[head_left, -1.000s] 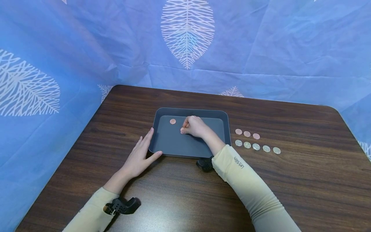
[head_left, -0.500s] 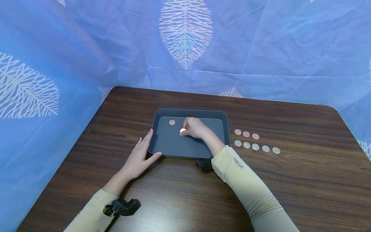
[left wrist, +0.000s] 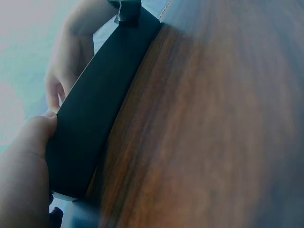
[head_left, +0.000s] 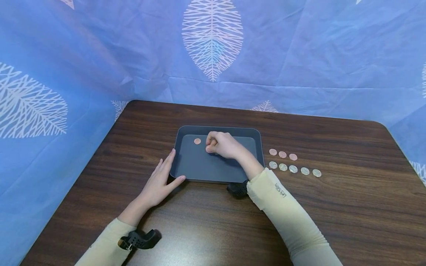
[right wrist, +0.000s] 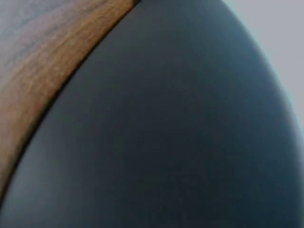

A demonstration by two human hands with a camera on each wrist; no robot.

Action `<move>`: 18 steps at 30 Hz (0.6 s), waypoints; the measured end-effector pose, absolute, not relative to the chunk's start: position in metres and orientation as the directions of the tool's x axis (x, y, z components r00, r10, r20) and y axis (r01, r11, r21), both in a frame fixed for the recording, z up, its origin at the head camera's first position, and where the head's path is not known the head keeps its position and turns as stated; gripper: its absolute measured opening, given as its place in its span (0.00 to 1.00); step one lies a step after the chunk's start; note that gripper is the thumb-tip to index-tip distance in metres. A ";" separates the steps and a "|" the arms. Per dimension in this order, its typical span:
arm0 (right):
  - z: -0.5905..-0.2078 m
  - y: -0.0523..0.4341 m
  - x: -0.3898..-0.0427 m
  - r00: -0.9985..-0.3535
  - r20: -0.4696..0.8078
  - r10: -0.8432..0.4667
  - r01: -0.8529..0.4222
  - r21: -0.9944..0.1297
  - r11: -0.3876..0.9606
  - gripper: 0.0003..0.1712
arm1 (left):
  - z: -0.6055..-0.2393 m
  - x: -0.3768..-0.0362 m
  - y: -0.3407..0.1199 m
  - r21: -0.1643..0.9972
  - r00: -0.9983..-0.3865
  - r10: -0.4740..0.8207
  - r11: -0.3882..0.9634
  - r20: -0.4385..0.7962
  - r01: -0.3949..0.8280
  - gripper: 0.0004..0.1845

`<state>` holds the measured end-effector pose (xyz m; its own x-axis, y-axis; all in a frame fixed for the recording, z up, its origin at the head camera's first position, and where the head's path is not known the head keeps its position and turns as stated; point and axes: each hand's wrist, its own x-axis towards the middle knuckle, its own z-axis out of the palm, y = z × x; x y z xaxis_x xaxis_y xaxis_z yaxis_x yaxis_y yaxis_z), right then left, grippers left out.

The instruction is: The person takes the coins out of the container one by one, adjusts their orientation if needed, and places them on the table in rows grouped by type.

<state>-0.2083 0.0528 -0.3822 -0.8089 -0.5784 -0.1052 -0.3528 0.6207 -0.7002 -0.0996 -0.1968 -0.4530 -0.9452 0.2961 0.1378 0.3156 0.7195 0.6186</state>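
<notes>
Pinching a coin over the tray, the right hand curls its fingers; thin, light, slippery, best gripped by its rim. Left hand steadies the tray, fingers straight.

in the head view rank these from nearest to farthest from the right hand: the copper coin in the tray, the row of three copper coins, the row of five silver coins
1. Copper coin in the tray: just left of the right hand, on the tray floor.
2. Row of three copper coins: on the table, right of the tray.
3. Row of five silver coins: right of the tray too, closer to the person and stretching farther right.
</notes>
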 end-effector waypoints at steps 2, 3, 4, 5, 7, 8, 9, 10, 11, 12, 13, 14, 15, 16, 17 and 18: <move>-0.375 0.061 -0.206 -0.807 -0.088 -0.583 -0.357 -0.714 0.603 0.07 | -0.453 -0.100 -0.196 0.620 -0.943 0.301 0.715 0.143 0.322 0.46; -0.371 0.066 -0.205 -0.809 -0.077 -0.583 -0.361 -0.717 0.596 0.08 | -0.452 -0.100 -0.196 0.621 -0.942 0.302 0.714 0.144 0.324 0.46; -0.368 0.072 -0.204 -0.811 -0.063 -0.581 -0.367 -0.719 0.591 0.09 | -0.452 -0.099 -0.196 0.621 -0.942 0.303 0.713 0.145 0.325 0.46; -0.364 0.079 -0.204 -0.816 -0.050 -0.575 -0.370 -0.719 0.588 0.09 | -0.452 -0.099 -0.196 0.622 -0.942 0.303 0.712 0.146 0.325 0.46; -0.358 0.094 -0.203 -0.832 -0.024 -0.554 -0.371 -0.719 0.588 0.09 | -0.452 -0.099 -0.196 0.621 -0.942 0.303 0.712 0.146 0.326 0.46; -0.355 0.103 -0.202 -0.843 -0.017 -0.538 -0.365 -0.718 0.593 0.09 | -0.452 -0.099 -0.197 0.621 -0.942 0.303 0.713 0.146 0.326 0.46; -0.353 0.112 -0.202 -0.853 -0.010 -0.522 -0.359 -0.715 0.600 0.10 | -0.452 -0.099 -0.197 0.620 -0.942 0.302 0.714 0.147 0.325 0.46; -0.352 0.120 -0.201 -0.863 -0.007 -0.504 -0.350 -0.713 0.608 0.10 | -0.452 -0.099 -0.197 0.619 -0.942 0.301 0.715 0.147 0.325 0.46; -0.351 0.129 -0.200 -0.874 -0.010 -0.486 -0.336 -0.711 0.618 0.10 | -0.452 -0.099 -0.197 0.620 -0.942 0.300 0.714 0.148 0.325 0.46; -0.350 0.139 -0.200 -0.883 -0.012 -0.468 -0.323 -0.708 0.628 0.10 | -0.452 -0.099 -0.197 0.619 -0.943 0.299 0.715 0.148 0.325 0.46; -0.350 0.148 -0.199 -0.892 -0.016 -0.452 -0.313 -0.701 0.641 0.10 | -0.452 -0.099 -0.197 0.620 -0.943 0.299 0.715 0.148 0.324 0.46; -0.350 0.157 -0.198 -0.900 -0.019 -0.435 -0.304 -0.689 0.658 0.11 | -0.452 -0.099 -0.197 0.620 -0.943 0.298 0.715 0.149 0.324 0.46; -0.350 0.167 -0.197 -0.907 -0.021 -0.420 -0.296 -0.677 0.673 0.11 | -0.453 -0.099 -0.197 0.620 -0.943 0.298 0.715 0.150 0.324 0.46; -0.351 0.176 -0.196 -0.915 -0.025 -0.402 -0.285 -0.665 0.691 0.11 | -0.453 -0.099 -0.197 0.621 -0.943 0.298 0.714 0.150 0.324 0.46; -0.351 0.185 -0.195 -0.921 -0.028 -0.389 -0.279 -0.650 0.707 0.12 | -0.453 -0.099 -0.197 0.620 -0.942 0.298 0.714 0.151 0.325 0.46; -0.352 0.195 -0.193 -0.926 -0.028 -0.376 -0.274 -0.634 0.724 0.12 | -0.453 -0.099 -0.196 0.620 -0.943 0.298 0.714 0.151 0.325 0.46</move>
